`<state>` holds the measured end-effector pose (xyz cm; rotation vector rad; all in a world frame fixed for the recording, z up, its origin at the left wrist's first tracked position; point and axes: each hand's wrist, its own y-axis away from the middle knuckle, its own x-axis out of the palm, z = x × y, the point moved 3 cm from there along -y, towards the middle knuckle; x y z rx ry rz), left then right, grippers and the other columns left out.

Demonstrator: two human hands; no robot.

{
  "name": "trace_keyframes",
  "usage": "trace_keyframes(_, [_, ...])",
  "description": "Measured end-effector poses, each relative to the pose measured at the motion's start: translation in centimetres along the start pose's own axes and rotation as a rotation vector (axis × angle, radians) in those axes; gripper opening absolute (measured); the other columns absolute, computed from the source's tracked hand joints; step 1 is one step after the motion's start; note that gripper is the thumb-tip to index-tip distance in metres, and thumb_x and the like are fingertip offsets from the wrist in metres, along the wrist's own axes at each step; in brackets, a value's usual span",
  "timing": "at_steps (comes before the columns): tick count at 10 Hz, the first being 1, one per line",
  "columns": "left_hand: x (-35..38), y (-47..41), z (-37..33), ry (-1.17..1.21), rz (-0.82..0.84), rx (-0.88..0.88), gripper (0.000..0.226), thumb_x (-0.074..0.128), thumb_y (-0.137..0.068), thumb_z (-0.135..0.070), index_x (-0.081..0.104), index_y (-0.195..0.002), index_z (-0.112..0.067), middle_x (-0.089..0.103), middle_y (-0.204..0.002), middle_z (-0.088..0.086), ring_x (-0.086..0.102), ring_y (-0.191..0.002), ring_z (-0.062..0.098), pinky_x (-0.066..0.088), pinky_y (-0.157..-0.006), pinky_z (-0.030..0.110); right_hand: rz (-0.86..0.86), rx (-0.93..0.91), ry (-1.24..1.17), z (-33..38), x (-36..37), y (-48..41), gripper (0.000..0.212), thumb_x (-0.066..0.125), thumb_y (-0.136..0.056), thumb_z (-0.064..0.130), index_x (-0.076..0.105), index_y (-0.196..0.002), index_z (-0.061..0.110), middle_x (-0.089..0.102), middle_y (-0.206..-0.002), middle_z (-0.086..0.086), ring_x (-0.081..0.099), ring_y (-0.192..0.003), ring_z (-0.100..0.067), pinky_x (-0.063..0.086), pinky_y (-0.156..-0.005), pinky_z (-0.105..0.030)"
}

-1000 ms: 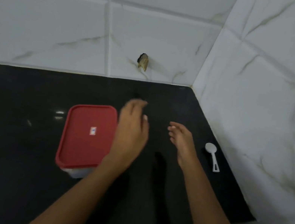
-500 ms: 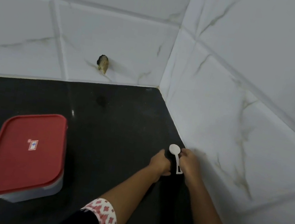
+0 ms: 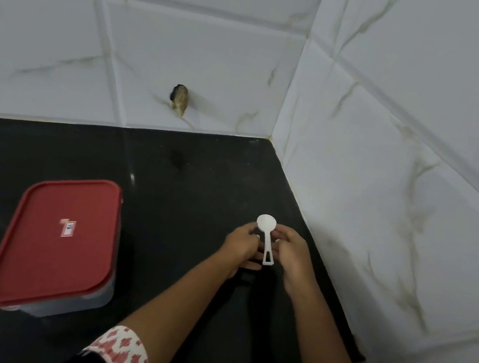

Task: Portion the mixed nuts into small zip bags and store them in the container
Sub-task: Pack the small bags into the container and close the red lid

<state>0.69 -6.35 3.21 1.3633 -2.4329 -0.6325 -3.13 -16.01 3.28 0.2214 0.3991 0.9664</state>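
Black worktop (image 3: 200,180), set into a corner of white tiled wall (image 3: 392,176).

Container (image 3: 89,299): stands on the left part of the worktop, towards the front edge and well apart from both hands. A red lid (image 3: 36,257) is on it and hides the contents. Only a strip of the pale body shows beneath the lid on the near and right sides. A small label (image 3: 68,228) sits mid-lid; its print is too small to read.

Spoon (image 3: 266,237): white plastic, held near the right edge of the worktop, close to the side wall. The bowl points to the back edge and the handle end to the front. Whether it is clear of the surface cannot be told.

Right hand (image 3: 291,254): fingers curled and pinching the handle from the right.

Left hand (image 3: 241,244): fingers curled in against the handle from the left. Whether they grip it or only touch it cannot be made out, since the fingertips are turned away and partly hidden behind the handle.

Both forearms come in from the bottom of the view. A red-and-white patterned sleeve (image 3: 121,352) on the left arm is cut off there.

A dark, ragged hole (image 3: 179,98) shows in the back wall just above the worktop's back edge. Its nature is unclear.
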Motion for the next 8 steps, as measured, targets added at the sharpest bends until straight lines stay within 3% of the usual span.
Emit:
trace_keyframes(2, [-8.3, 2.1, 1.2, -0.121, -0.313, -0.045, 0.040, 0.042, -0.087, -0.010, 0.054, -0.123, -0.022, 0.065, -0.108, 0.009, 0.066, -0.092, 0.025, 0.058, -0.075, 0.038, 0.262, 0.027, -0.052, 0.6, 8.8, 1.4, 0.039, 0.038, -0.086, -0.001, 0.060, -0.111, 0.020, 0.066, -0.106, -0.003, 0.065, -0.096, -0.021, 0.054, -0.087, -0.037])
trace_keyframes(3, [-11.3, 3.4, 1.7, -0.255, -0.436, -0.071, 0.036, 0.045, -0.087, -0.013, 0.055, -0.121, -0.018, 0.061, -0.113, 0.011, 0.063, -0.098, 0.028, 0.057, -0.079, 0.042, 0.368, 0.033, -0.047, 0.4, 12.6, 2.5, 0.043, 0.037, -0.087, -0.005, 0.054, -0.121, 0.016, 0.062, -0.110, -0.004, 0.062, -0.096, -0.019, 0.053, -0.078, -0.028])
trace_keyframes(5, [-13.8, 4.8, 2.0, -0.523, -0.475, -0.210, 0.036, 0.042, -0.093, -0.007, 0.041, -0.127, 0.004, 0.057, -0.118, 0.019, 0.059, -0.110, 0.031, 0.053, -0.082, 0.033, 0.452, 0.069, -0.064, -0.2, 17.1, 4.0, 0.037, 0.042, -0.089, 0.001, 0.056, -0.121, 0.015, 0.064, -0.112, -0.011, 0.063, -0.100, -0.026, 0.053, -0.072, -0.028])
trace_keyframes(6, [-13.8, 5.2, 1.7, -0.497, -0.486, -0.173, 0.015, 0.039, -0.095, -0.003, 0.054, -0.093, -0.006, 0.061, -0.109, 0.021, 0.058, -0.113, 0.033, 0.047, -0.080, 0.030, 0.453, 0.147, -0.077, -0.3, 17.8, 4.3, 0.032, 0.046, -0.090, 0.007, 0.058, -0.118, 0.016, 0.065, -0.110, -0.011, 0.064, -0.098, -0.026, 0.052, -0.064, -0.027])
trace_keyframes(7, [-13.8, 5.0, 1.7, -0.581, -0.476, -0.162, 0.026, 0.038, -0.096, -0.002, 0.056, -0.115, -0.002, 0.056, -0.126, 0.022, 0.055, -0.116, 0.033, 0.045, -0.086, 0.029, 0.468, 0.169, -0.053, -0.6, 17.7, 4.2, 0.032, 0.049, -0.090, 0.009, 0.058, -0.120, 0.014, 0.066, -0.110, -0.013, 0.066, -0.094, -0.025, 0.053, -0.060, -0.025])
trace_keyframes(8, [-14.0, 4.5, 1.5, -0.735, -0.453, -0.281, 0.036, 0.039, -0.095, -0.002, 0.043, -0.130, 0.002, 0.051, -0.131, 0.016, 0.053, -0.118, 0.026, 0.045, -0.088, 0.026, 0.488, 0.140, -0.033, -0.3, 17.5, 4.8, 0.029, 0.050, -0.090, 0.008, 0.061, -0.116, 0.011, 0.068, -0.106, -0.014, 0.068, -0.090, -0.025, 0.056, -0.061, -0.027])
